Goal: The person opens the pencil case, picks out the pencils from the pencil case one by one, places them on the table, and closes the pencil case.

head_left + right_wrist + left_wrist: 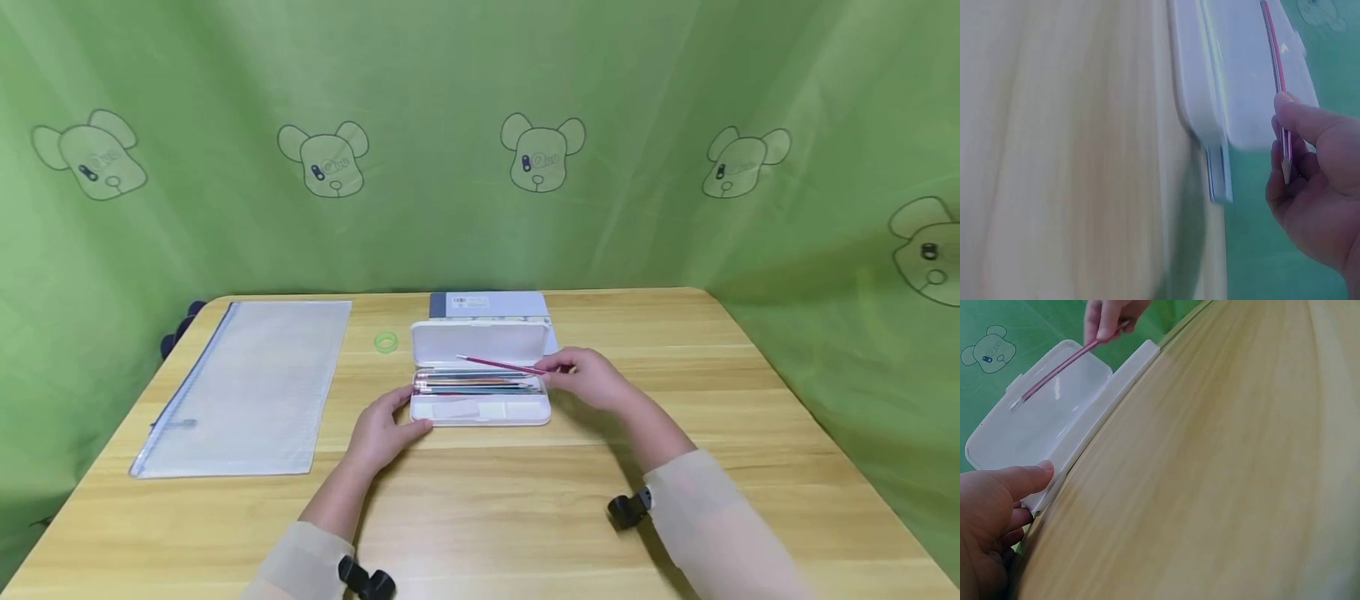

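Note:
A white pencil case lies with its lid raised at the back. Several pencils lie side by side in it. At its left end my left hand holds the case, thumb on the front corner and fingers along the side. My right hand pinches a dark red pencil between thumb and fingers, above the right end of the case. In the right wrist view the sharpened tip of this pencil points back toward the palm; its other end reaches out in front of the lid.
A translucent zip pouch lies flat on the left of the wooden table. Between pouch and case is a small green tape roll. Behind the lid lies a pale blue box-like item, partly hidden. A green curtain hangs around the table.

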`<state>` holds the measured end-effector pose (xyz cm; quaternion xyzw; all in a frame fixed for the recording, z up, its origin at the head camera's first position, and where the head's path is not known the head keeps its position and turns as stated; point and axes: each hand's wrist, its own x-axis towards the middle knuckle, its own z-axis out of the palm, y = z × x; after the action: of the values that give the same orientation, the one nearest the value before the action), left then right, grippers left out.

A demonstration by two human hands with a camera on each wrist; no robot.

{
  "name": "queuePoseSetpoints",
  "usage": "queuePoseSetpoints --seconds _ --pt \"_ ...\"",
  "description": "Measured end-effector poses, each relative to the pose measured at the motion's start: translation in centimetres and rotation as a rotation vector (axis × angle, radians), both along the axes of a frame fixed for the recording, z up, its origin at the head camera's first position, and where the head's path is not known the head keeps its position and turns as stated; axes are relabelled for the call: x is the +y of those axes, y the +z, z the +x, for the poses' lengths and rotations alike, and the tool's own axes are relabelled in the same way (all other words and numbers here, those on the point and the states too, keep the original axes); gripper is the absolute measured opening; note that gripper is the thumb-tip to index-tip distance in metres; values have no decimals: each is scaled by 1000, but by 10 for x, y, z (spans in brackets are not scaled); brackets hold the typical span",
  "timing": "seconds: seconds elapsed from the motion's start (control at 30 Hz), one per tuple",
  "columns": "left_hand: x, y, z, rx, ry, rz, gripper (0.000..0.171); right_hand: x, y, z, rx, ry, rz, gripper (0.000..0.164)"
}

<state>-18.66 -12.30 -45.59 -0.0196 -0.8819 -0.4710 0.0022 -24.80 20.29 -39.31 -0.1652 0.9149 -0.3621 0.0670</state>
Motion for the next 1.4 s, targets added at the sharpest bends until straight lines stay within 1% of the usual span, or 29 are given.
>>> queuePoseSetpoints --seconds 0.17,0.33,0.43,0.57,0.73,0.9,1.03,1.2,1.4 --pt "-1 0 0 15 -4 5 64 36 2 9 12 -54 13 25" --pt "0 -1 0 19 -7 7 64 76 2 22 12 -104 52 29" --pt "0 0 0 15 -7 3 65 99 2 28 9 -150 87 32" --pt "0 0 0 14 -2 4 65 125 -1 31 14 -196 122 35" --pt "0 1 0 26 -3 -2 64 149 -8 30 12 -224 170 39" --pt "1 1 0 17 0 -7 64 161 -14 24 -18 -241 186 41" --pt "1 0 1 11 4 -7 64 165 -21 16 -48 -250 195 41" --pt "1 0 1 6 7 -7 64 167 -28 6 -50 -236 207 40" --pt "1 1 1 4 4 -4 65 166 -33 0 -43 -240 195 35"
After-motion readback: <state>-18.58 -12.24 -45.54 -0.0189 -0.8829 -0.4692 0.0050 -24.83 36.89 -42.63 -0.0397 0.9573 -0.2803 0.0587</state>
